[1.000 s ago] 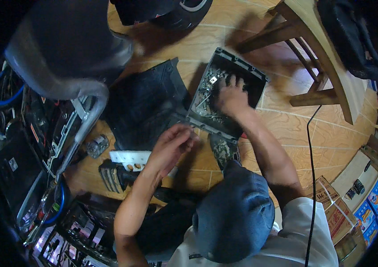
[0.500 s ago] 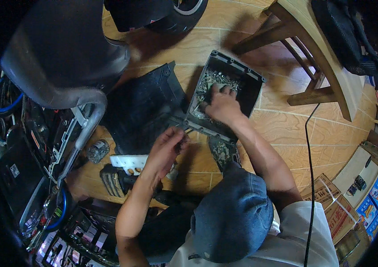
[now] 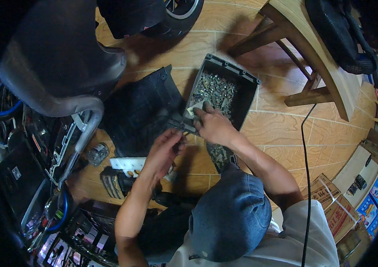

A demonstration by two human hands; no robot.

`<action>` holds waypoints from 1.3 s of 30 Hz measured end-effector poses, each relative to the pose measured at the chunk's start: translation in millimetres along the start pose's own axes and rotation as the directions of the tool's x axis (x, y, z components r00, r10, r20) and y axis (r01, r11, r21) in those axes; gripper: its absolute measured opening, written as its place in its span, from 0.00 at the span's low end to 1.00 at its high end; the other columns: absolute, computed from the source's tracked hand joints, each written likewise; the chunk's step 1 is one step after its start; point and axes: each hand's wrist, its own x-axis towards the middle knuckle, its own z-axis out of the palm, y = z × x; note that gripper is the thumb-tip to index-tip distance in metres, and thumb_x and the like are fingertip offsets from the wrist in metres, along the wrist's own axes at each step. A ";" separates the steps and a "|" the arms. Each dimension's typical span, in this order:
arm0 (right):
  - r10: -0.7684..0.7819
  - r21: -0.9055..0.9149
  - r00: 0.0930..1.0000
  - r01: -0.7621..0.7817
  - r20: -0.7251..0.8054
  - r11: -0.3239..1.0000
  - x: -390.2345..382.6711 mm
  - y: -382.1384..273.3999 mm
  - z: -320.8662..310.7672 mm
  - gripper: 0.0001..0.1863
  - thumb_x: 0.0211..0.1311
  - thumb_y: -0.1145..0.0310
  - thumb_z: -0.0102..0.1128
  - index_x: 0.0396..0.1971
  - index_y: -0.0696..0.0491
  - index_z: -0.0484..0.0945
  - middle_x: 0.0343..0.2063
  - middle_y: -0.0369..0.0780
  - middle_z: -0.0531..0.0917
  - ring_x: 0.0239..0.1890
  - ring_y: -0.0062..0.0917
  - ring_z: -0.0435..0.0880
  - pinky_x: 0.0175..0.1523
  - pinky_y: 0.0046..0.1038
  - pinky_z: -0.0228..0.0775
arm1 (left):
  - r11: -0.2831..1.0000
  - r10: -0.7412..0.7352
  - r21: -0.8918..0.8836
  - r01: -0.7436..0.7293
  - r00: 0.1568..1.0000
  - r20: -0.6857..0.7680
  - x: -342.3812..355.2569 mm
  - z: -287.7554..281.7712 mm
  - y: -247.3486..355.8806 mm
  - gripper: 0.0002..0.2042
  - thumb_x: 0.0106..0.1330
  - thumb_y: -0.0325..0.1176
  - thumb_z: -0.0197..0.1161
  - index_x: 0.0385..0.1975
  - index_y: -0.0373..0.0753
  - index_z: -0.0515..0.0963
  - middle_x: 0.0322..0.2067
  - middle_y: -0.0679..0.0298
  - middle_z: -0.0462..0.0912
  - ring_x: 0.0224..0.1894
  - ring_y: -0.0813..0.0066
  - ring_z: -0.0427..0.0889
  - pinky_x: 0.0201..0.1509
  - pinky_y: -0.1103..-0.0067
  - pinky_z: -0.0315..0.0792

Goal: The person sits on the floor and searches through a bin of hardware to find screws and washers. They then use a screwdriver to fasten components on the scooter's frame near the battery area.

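A dark grey box stands on the floor, its bottom covered by a heap of small metal screws and fasteners. My right hand reaches into its near left part, fingers apart and bent over the fasteners. Its fingertips are beside a small pale flat piece against the left wall. Just outside the near left corner, my left hand is closed with thumb and fingertips together; what it pinches, if anything, is too small to make out. A black plastic panel lies left of the box.
A clear jar and a white block with holes are left of my left arm. A scooter fills the left side. At right stand a wooden chair and cardboard boxes, with a black cable hanging between.
My right hand has drawn back from the middle of the box to its near left part, uncovering the fasteners. My left hand has stayed nearly where it was.
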 end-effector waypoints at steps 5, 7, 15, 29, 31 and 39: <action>-0.003 0.026 1.000 0.003 0.001 1.000 -6.9 1.3 1.5 0.27 0.70 0.58 0.52 0.65 0.52 0.71 0.67 0.58 0.66 0.67 0.58 0.68 0.68 0.57 0.63 | 1.000 -0.016 0.005 0.016 1.000 -0.002 0.7 -0.1 -0.6 0.05 0.76 0.35 0.59 0.42 0.42 0.76 0.35 0.69 0.79 0.35 0.81 0.74 0.42 0.81 0.67; -0.050 0.045 0.998 0.052 -0.027 0.998 -10.4 2.1 0.8 0.26 0.70 0.59 0.51 0.65 0.53 0.72 0.67 0.57 0.68 0.65 0.58 0.70 0.69 0.55 0.63 | 1.000 -0.017 0.000 0.017 1.000 0.000 0.6 -0.7 -0.2 0.05 0.76 0.35 0.59 0.42 0.42 0.75 0.35 0.69 0.79 0.35 0.81 0.74 0.41 0.81 0.67; -0.109 0.196 0.986 0.133 -0.130 0.972 -20.6 -0.7 2.0 0.24 0.71 0.60 0.52 0.60 0.57 0.76 0.58 0.55 0.77 0.61 0.52 0.75 0.69 0.43 0.65 | 1.000 0.011 -0.003 -0.011 1.000 -0.009 -1.5 -1.4 0.1 0.06 0.76 0.36 0.59 0.43 0.42 0.76 0.34 0.69 0.77 0.34 0.82 0.72 0.39 0.82 0.66; -0.448 -0.480 0.863 0.503 0.232 0.719 -55.1 35.5 -61.6 0.24 0.54 0.69 0.61 0.55 0.49 0.82 0.49 0.40 0.85 0.56 0.37 0.79 0.66 0.44 0.65 | 0.995 0.031 0.098 -0.015 0.987 -0.158 14.9 -23.9 -4.4 0.12 0.77 0.45 0.58 0.34 0.44 0.74 0.26 0.73 0.73 0.26 0.85 0.65 0.29 0.84 0.58; -0.490 -0.612 0.855 0.482 0.172 0.627 -62.7 52.0 -94.0 0.20 0.55 0.68 0.59 0.49 0.49 0.85 0.50 0.40 0.85 0.59 0.36 0.77 0.70 0.49 0.58 | 0.992 0.055 0.121 -0.033 0.981 -0.184 16.8 -25.1 -4.4 0.13 0.76 0.46 0.59 0.34 0.44 0.74 0.27 0.73 0.73 0.26 0.85 0.65 0.29 0.84 0.58; -0.446 -0.388 0.872 0.346 -0.203 0.854 -45.8 30.3 -101.1 0.24 0.51 0.74 0.63 0.53 0.58 0.81 0.53 0.47 0.83 0.57 0.43 0.80 0.63 0.41 0.71 | 0.874 0.296 0.452 -0.176 0.932 -0.210 43.8 -18.9 14.2 0.18 0.73 0.50 0.62 0.32 0.39 0.78 0.26 0.71 0.75 0.29 0.83 0.67 0.31 0.81 0.61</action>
